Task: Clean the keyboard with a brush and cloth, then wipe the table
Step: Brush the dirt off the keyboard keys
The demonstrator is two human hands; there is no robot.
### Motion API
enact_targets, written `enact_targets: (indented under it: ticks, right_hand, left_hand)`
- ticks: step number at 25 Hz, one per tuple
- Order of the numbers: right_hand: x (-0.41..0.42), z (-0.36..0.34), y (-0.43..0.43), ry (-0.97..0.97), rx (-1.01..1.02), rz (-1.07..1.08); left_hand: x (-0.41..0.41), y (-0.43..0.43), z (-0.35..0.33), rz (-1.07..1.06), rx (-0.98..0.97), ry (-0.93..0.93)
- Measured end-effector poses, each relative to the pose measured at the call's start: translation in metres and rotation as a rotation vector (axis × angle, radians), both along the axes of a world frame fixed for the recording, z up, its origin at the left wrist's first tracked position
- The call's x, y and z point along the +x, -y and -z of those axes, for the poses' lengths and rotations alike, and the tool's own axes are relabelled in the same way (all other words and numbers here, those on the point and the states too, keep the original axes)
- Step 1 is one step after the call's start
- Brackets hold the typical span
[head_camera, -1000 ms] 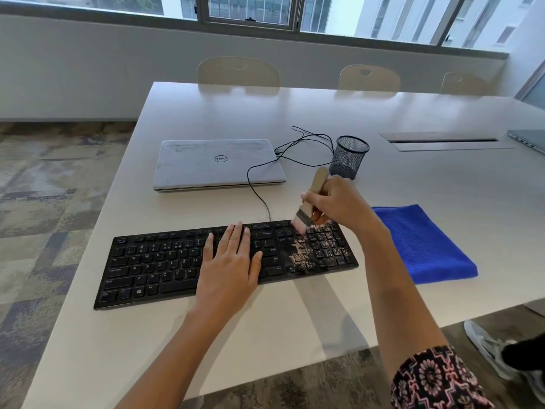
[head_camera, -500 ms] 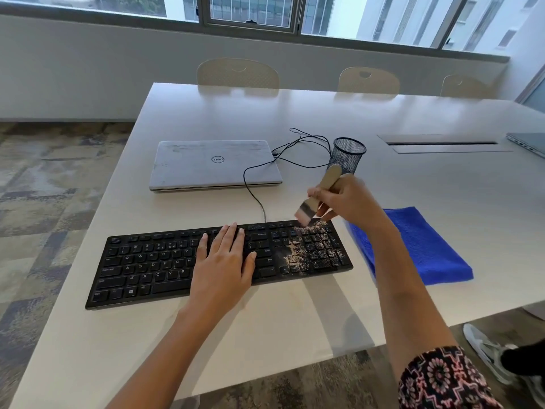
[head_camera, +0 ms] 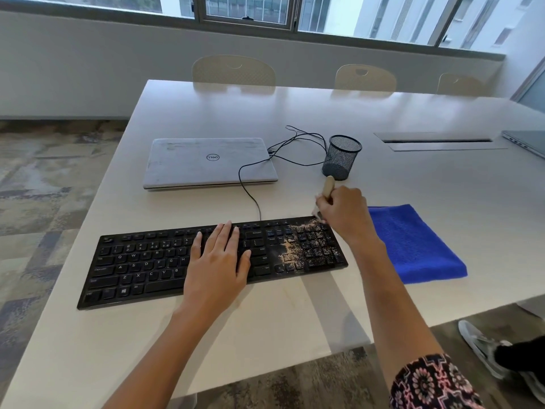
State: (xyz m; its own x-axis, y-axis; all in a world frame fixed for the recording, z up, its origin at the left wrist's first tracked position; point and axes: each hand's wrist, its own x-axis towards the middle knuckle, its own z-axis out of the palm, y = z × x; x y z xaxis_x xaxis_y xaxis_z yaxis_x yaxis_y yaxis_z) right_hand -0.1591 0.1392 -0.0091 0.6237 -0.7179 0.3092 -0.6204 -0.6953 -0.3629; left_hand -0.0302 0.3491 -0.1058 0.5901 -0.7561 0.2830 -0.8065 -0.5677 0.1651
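Observation:
A black keyboard (head_camera: pixel 141 264) lies on the white table (head_camera: pixel 265 314), with brown crumbs scattered over its right end. My left hand (head_camera: pixel 218 261) rests flat on the middle keys, fingers straight. My right hand (head_camera: pixel 343 214) grips a wooden-handled brush (head_camera: pixel 328 185) at the keyboard's top right corner; the bristles are mostly hidden behind the hand. A folded blue cloth (head_camera: pixel 413 246) lies on the table just right of the keyboard.
A closed silver laptop (head_camera: pixel 206 162) sits behind the keyboard, with a black cable (head_camera: pixel 250 184) running to it. A black mesh pen cup (head_camera: pixel 340 157) stands behind my right hand. A second laptop (head_camera: pixel 528 141) lies at the far right. Chairs line the far edge.
My right hand has carried the brush from the number pad's left side up and right to the keyboard's top right corner. The left hand stays flat on the keys.

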Motion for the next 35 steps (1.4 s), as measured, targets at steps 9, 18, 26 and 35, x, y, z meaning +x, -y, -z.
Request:
enact_targets:
  ticks: [9, 18, 26, 35]
  right_hand:
    - [-0.014, -0.013, 0.004, 0.108, 0.055, 0.096]
    - [-0.002, 0.003, -0.022, 0.025, -0.019, 0.03]
    - [0.0, 0.001, -0.016, 0.182, 0.103, -0.015]
    - [0.009, 0.01, -0.033, 0.004, 0.091, -0.143]
  left_hand:
    - [0.0, -0.001, 0.0, 0.008, -0.007, 0.007]
    - [0.0, -0.001, 0.0, 0.009, -0.015, 0.011]
    - [-0.001, -0.001, -0.002, 0.005, -0.023, 0.011]
    - [-0.001, -0.002, -0.003, 0.011, -0.019, 0.02]
